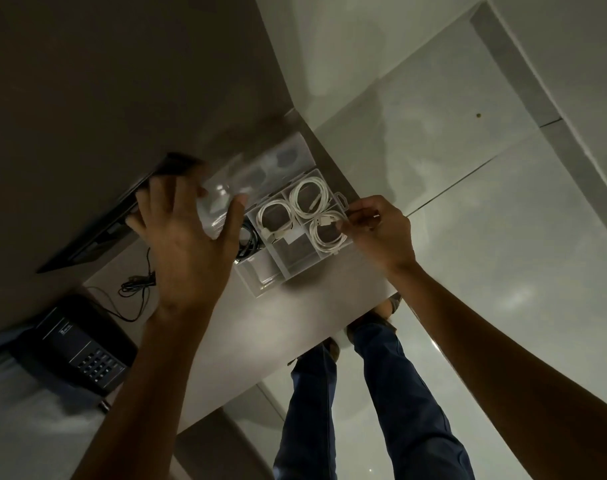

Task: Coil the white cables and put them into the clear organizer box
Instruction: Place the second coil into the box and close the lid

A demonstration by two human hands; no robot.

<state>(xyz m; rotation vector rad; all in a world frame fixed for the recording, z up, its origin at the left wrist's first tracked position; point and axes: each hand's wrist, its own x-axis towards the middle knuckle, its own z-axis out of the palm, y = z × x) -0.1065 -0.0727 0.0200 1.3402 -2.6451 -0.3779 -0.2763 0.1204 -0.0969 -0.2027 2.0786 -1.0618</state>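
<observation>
A clear box (288,268) sits open on a pale surface (295,317), near its far right corner. Three white cables lie coiled in separate compartments: one (274,216) at the left, one (309,197) at the far side, one (326,233) at the right. The nearer compartments hold no cable. The right hand (378,230) rests at the box's right edge, its grip pinched with fingertips (343,225) on the right coil's end, close to the box's tab (340,199). The left hand (188,244) is spread wide, fingers splayed, palm against the raised clear lid (222,199); it grasps nothing. Black wires (136,284) lie on the surface to the left, beside a dark telephone (77,348). The person's legs in dark trousers (392,393) stand on a glossy tiled floor (503,237).
</observation>
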